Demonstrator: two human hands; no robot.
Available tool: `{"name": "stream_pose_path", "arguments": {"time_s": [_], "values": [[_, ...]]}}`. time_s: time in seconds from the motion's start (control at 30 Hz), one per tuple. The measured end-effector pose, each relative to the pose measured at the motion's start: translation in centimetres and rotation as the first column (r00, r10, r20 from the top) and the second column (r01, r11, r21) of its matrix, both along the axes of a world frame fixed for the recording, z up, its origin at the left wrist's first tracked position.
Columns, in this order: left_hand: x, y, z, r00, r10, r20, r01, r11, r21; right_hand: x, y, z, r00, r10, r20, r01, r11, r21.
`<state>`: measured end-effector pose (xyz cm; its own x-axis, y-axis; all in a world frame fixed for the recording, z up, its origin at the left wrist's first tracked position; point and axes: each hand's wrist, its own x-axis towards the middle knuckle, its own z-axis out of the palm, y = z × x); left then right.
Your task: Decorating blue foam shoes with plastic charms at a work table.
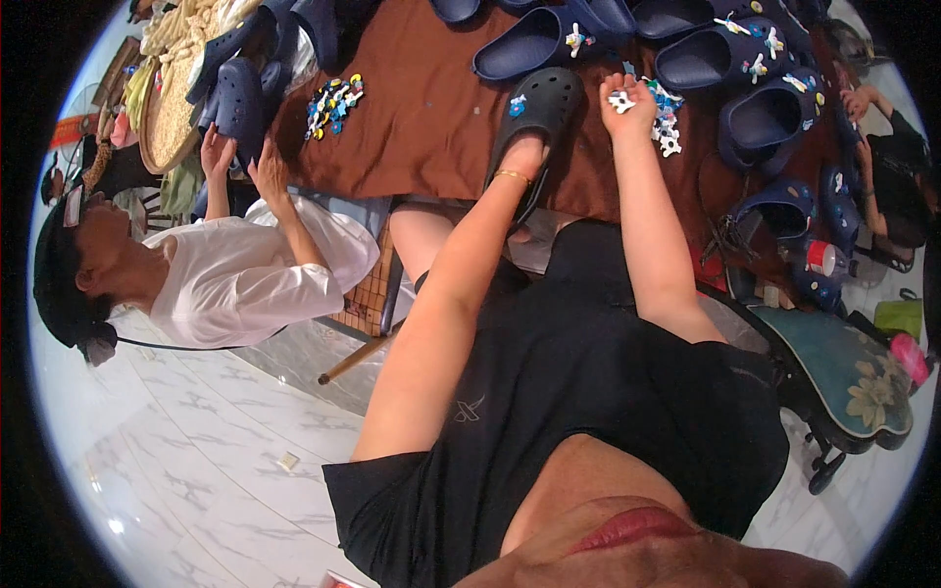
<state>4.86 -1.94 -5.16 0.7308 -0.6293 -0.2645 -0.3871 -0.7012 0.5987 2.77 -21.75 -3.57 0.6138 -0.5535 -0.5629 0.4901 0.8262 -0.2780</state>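
My left hand [525, 149] is pushed into a dark clog [551, 98], with its fingers hidden inside the shoe. A small blue-and-white charm [518, 105] sits on the clog's perforated upper. To the right, my right hand [632, 110] is turned palm up with curled fingers, holding a white shoe charm with dark spots [620, 101]. Beside and partly behind this hand lies a pile of blue, white and black charms [667, 122] on the brown cloth [412, 118].
Navy clogs [520, 44] line the far side, and more with charms [765, 122] crowd the right. Another charm pile [334, 106] lies left. A person in white [245, 265] at left handles a navy clog [238, 103]. A bottle [823, 258] and a chair [833, 367] are at right.
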Motion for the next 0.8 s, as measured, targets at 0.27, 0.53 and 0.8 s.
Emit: {"name": "stream_pose_path", "arguments": {"time_s": [0.27, 0.53, 0.8], "values": [[0.2, -0.2, -0.3, 0.998, -0.029, 0.053, 0.029, 1.000, -0.006, 0.9, -3.0, -0.2, 0.916, -0.174, -0.362, -0.307, 0.276, -0.911], [0.0, -0.2, 1.4, 0.998, -0.054, 0.032, 0.054, 0.998, 0.013, 3.2, 6.6, 3.2, 0.914, 0.086, -0.397, -0.269, -0.603, -0.751], [-0.5, 0.0, 2.1, 0.990, -0.055, 0.129, 0.063, 0.996, -0.059, 4.5, 6.6, 2.8, 0.714, 0.264, -0.648, -0.141, -0.853, -0.503]]}}
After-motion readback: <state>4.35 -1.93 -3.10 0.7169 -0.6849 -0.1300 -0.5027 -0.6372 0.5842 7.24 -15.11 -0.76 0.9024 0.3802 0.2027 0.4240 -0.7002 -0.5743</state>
